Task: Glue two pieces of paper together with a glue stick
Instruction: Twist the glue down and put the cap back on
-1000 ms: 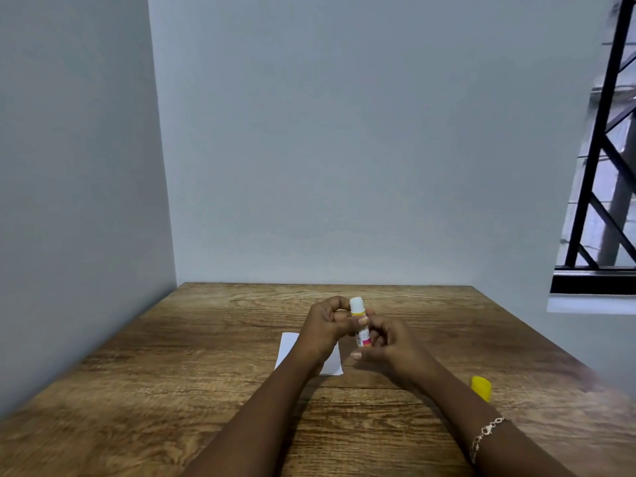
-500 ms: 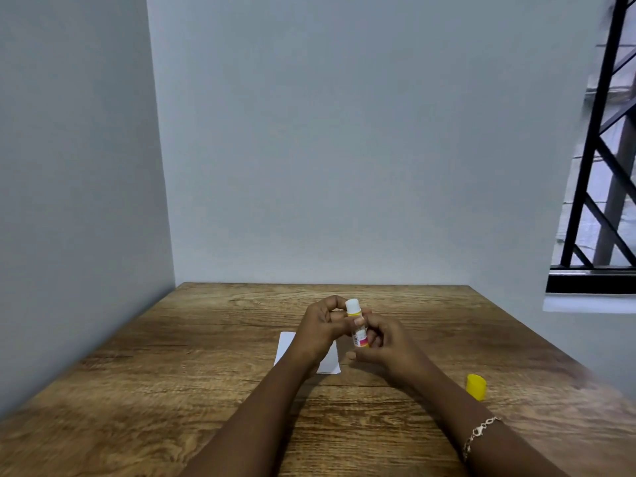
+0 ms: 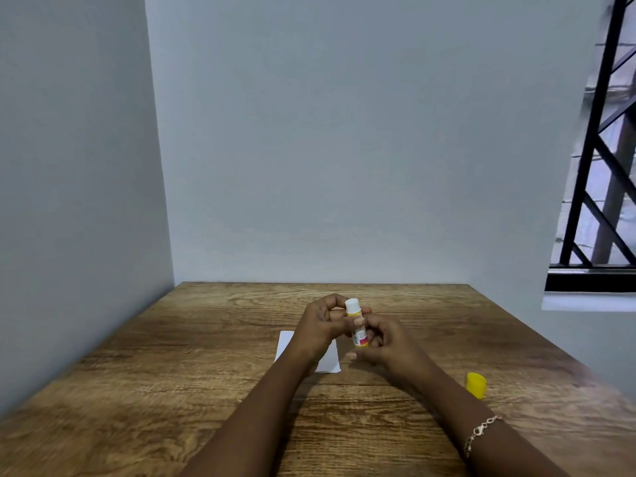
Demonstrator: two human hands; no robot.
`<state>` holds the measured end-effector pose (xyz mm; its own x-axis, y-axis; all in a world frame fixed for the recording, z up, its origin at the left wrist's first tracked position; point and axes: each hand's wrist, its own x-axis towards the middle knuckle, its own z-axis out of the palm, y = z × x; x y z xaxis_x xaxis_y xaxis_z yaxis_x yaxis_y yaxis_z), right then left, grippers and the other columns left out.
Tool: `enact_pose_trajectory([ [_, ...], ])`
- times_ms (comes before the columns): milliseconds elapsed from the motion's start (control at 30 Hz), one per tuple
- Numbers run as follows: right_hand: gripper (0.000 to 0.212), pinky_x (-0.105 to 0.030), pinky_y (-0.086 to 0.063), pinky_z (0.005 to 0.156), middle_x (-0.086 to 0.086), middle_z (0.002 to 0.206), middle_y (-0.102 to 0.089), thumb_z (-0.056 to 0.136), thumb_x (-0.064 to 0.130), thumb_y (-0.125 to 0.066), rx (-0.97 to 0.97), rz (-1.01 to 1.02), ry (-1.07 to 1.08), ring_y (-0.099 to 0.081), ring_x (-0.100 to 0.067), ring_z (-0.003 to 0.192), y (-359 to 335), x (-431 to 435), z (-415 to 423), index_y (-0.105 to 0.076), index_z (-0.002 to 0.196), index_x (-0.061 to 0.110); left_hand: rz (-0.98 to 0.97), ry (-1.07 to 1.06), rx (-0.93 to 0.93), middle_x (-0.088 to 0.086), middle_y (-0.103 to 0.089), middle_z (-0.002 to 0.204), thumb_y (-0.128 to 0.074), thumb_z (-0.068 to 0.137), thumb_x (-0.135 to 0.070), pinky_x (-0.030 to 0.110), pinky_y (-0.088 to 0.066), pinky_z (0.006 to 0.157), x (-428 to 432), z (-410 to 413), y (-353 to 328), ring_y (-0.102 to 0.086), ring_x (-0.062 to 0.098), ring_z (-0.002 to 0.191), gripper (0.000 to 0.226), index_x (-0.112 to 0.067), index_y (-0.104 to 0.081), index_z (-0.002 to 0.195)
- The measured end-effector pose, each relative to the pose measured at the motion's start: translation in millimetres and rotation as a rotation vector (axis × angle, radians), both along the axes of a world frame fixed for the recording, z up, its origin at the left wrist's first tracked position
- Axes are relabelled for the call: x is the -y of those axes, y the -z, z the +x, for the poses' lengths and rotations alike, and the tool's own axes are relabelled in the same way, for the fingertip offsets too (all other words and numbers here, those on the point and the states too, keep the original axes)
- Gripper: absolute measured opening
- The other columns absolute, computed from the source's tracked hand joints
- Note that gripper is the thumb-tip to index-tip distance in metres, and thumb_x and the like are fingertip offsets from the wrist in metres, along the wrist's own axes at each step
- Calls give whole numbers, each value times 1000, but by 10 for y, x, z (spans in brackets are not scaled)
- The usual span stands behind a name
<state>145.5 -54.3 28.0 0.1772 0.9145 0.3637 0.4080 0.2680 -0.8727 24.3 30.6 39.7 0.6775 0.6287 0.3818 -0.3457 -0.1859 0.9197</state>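
Head view: a wooden table [image 3: 172,373] stands in a corner of pale grey walls; above its middle both hands meet around the glue stick [image 3: 356,325], which is held off the surface, nearly upright, its white tip uppermost and its yellow and pink body below. The left hand [image 3: 320,327] has its fingers curled round the upper part of the stick, just under the white tip; the right hand [image 3: 385,342] has its fingers curled round the lower end, thumb below. The two hands touch each other around the stick. White paper [image 3: 330,359] lies flat on the table beneath and behind the left hand, which partly hides it; whether it is one sheet or two cannot be told. The yellow cap [image 3: 476,384] stands on the table to the right, well apart from the hands, beside the right forearm; a thin bracelet [image 3: 481,432] circles the right wrist. A window with a black grille [image 3: 602,166] fills the right edge.
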Motion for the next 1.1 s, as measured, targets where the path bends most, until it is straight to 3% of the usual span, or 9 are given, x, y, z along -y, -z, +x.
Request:
enact_pose_trajectory([
  [133, 22, -32, -46, 61, -2, 74, -63, 71, 2, -69, -95, -54, -93, -56, -18, 66, 28, -18, 22, -68, 88, 17, 5, -8, 2, -2, -76, 81, -61, 80, 7, 22, -56, 65, 4, -17, -19, -71, 12, 74, 13, -5, -58, 83],
  [233, 24, -27, -49, 61, -4, 76, -68, 76, -9, -58, -266, -82, -210, -62, -19, 68, -13, -3, 47, -68, 90, 9, -1, -4, 5, 2, -74, 86, -60, 80, 8, 19, -52, 57, 12, -27, -26, -70, 13, 74, 13, -4, -58, 84],
  [333, 25, -26, -51, 58, -5, 66, -63, 72, -14, -58, -280, -75, -219, -59, -15, 60, -38, 14, 36, -66, 88, 3, 1, 16, 0, 2, -75, 87, -62, 78, 8, 28, -57, 69, 11, -25, -30, -71, 17, 79, 14, -4, -58, 84],
  [567, 26, -18, -35, 51, 5, 58, -46, 62, 1, -79, 51, -31, 10, -40, -3, 52, -32, 40, -5, -67, 85, 10, 24, 13, -5, 2, -76, 85, -65, 76, 6, 52, -46, 88, 44, -20, -23, -67, 25, 82, 16, -8, -58, 78],
  [767, 27, -33, -51, 68, -13, 87, -66, 76, -13, -59, -168, -138, -131, -60, -27, 81, -45, 53, 39, -70, 86, 9, 42, 5, -25, 0, -76, 80, -62, 76, 12, 25, -56, 62, 59, -35, -60, -71, 15, 76, 20, -6, -55, 76],
  [867, 30, -24, -52, 60, -15, 77, -57, 71, -17, -62, -129, -92, -114, -55, -22, 72, -91, 72, 14, -70, 79, 11, 57, 29, -21, 0, -76, 80, -62, 75, 14, 27, -58, 71, 75, -33, -67, -71, 16, 78, 21, -6, -55, 75],
  [967, 26, -10, -38, 47, 3, 57, -48, 64, -15, -69, -18, -38, -43, -41, 2, 48, -97, 75, -30, -67, 81, 6, 63, 24, -18, 0, -76, 81, -63, 74, 13, 33, -54, 75, 66, -23, -62, -71, 18, 80, 22, -6, -53, 75],
  [1033, 26, -12, -36, 51, 10, 55, -51, 62, -11, -73, 16, -27, -22, -41, 3, 49, -68, 65, -29, -67, 84, 3, 68, 17, -22, 1, -76, 82, -64, 74, 12, 38, -52, 79, 59, -22, -60, -71, 20, 82, 21, -6, -53, 76],
  [1100, 23, -27, -44, 62, -7, 71, -56, 65, -7, -72, -16, -53, -40, -50, -12, 67, -70, 68, -28, -69, 84, 7, 65, 16, -24, 1, -76, 81, -64, 74, 12, 32, -57, 72, 61, -34, -66, -71, 18, 79, 21, -7, -54, 75],
])
